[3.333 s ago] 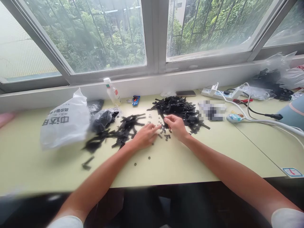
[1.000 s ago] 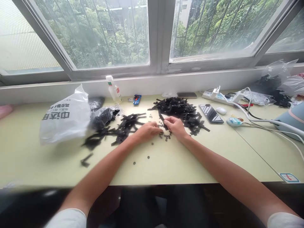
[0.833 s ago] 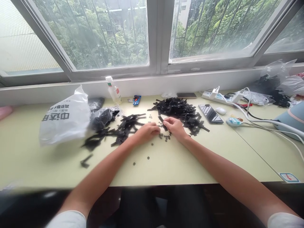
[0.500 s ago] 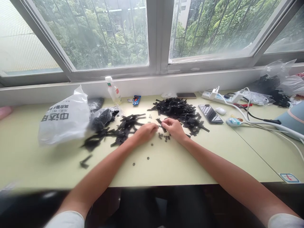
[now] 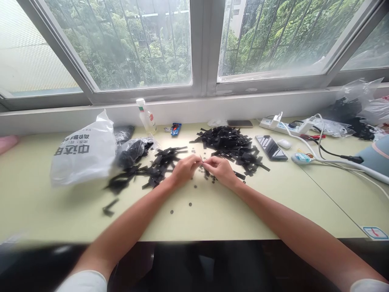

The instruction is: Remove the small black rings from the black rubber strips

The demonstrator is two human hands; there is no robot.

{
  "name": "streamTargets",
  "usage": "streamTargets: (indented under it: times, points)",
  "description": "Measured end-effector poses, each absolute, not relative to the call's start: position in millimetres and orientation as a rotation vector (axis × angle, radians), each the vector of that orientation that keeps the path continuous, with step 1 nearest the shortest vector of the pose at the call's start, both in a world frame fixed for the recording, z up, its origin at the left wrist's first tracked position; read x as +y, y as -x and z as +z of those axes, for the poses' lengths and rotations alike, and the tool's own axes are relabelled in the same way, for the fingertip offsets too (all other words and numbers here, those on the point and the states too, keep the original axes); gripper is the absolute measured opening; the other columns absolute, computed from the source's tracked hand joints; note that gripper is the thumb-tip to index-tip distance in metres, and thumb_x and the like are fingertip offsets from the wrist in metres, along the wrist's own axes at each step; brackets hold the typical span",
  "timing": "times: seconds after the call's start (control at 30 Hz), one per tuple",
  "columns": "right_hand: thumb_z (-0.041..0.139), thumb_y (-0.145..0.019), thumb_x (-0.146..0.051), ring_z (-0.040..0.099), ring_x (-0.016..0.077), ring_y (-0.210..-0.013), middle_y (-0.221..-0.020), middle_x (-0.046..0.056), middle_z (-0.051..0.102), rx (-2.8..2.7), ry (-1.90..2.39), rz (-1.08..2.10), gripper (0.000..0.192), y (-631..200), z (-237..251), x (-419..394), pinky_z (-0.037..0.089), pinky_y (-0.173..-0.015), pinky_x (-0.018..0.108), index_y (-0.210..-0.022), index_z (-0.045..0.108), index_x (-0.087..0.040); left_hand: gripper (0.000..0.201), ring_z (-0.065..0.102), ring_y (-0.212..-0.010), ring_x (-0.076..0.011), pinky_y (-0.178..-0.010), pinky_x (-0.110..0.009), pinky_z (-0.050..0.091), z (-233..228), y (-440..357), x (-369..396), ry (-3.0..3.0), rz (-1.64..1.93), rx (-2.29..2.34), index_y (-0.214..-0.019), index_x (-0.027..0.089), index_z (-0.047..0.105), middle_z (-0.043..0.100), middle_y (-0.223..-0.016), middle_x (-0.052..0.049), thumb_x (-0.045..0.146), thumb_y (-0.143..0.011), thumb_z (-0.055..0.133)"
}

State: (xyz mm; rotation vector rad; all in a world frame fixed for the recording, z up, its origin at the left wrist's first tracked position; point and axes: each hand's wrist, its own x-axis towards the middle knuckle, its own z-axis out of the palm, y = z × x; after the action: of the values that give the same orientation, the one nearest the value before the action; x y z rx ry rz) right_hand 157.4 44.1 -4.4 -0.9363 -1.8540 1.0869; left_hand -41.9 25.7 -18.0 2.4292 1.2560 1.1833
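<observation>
My left hand (image 5: 186, 168) and my right hand (image 5: 221, 169) meet fingertip to fingertip above the table. Between them a thin dark edge of a black fabric strip (image 5: 201, 158) sticks up, pinched by my right hand. The left fingers are pinched together too, touching the strip; what else they may hold is hidden. Small dark round discs (image 5: 206, 177) lie scattered below and around my hands. Behind my right hand is a large heap of black strips (image 5: 226, 138). A smaller heap of black strips (image 5: 162, 162) lies beside my left hand.
On the left a white plastic bag (image 5: 83, 154) stands near a clear bottle (image 5: 147, 117) and a blue packet (image 5: 175, 129). A phone (image 5: 271, 147), a white mouse (image 5: 284, 144) and a power strip (image 5: 285, 126) with cables lie on the right. Loose discs (image 5: 190, 204) lie near the front.
My hands have come together, and the strip in my right hand now shows edge-on between the fingertips. The view has shifted slightly.
</observation>
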Motion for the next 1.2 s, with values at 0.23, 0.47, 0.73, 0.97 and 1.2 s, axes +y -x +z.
streamTargets:
  times: [0.23, 0.47, 0.73, 0.97, 1.2]
  points:
    - [0.062, -0.088, -0.048, 0.063, 0.0190, -0.070, -0.082, 0.004, 0.073, -1.871, 0.887, 1.089, 0.030, -159, -7, 46, 0.048, -0.064, 0.030, -0.094, 0.075, -0.022, 0.023, 0.060, -0.093, -0.0166, -0.072, -0.029, 0.052, -12, 39, 25, -2.581, 1.173, 1.356, -0.120, 0.020, 0.056, 0.057, -0.121, -0.011, 0.032, -0.103, 0.044]
    - [0.062, -0.088, -0.042, 0.063, 0.0190, -0.069, -0.080, 0.003, 0.073, -1.936, 0.880, 1.018, 0.024, -160, -3, 46, 0.047, -0.065, 0.031, -0.091, 0.076, -0.023, 0.024, 0.054, -0.087, -0.0195, -0.076, -0.034, 0.048, -9, 40, 25, -2.776, 0.893, 1.323, -0.096, 0.017, 0.053, 0.061, -0.098, -0.009, 0.025, -0.105, 0.032]
    - [0.061, -0.089, -0.041, 0.061, 0.0180, -0.067, -0.079, 0.003, 0.072, -1.955, 0.874, 1.062, 0.025, -159, -3, 41, 0.046, -0.061, 0.029, -0.093, 0.077, -0.023, 0.025, 0.047, -0.071, -0.0163, -0.065, -0.029, 0.041, -16, 41, 24, -2.564, 0.960, 1.242, -0.087, 0.018, 0.049, 0.054, -0.079, -0.004, 0.024, -0.104, 0.032]
    - [0.062, -0.089, -0.046, 0.064, 0.0222, -0.079, -0.096, 0.008, 0.074, -2.050, 0.952, 0.743, 0.027, -184, 18, 64, 0.050, -0.071, 0.035, -0.093, 0.075, -0.022, 0.024, 0.046, -0.068, -0.0145, -0.063, -0.028, 0.039, -16, 37, 23, -2.429, 0.967, 1.287, -0.086, 0.017, 0.049, 0.054, -0.078, -0.003, 0.025, -0.104, 0.035]
    - [0.064, -0.079, -0.057, 0.054, 0.0389, -0.113, -0.119, 0.024, 0.061, -1.783, 2.001, -0.055, 0.058, -297, 28, 141, 0.044, -0.090, 0.048, -0.113, 0.065, -0.010, 0.024, 0.048, -0.068, -0.0140, -0.065, -0.028, 0.040, -18, 36, 23, -2.444, 0.892, 1.290, -0.085, 0.017, 0.049, 0.056, -0.079, -0.004, 0.025, -0.104, 0.036]
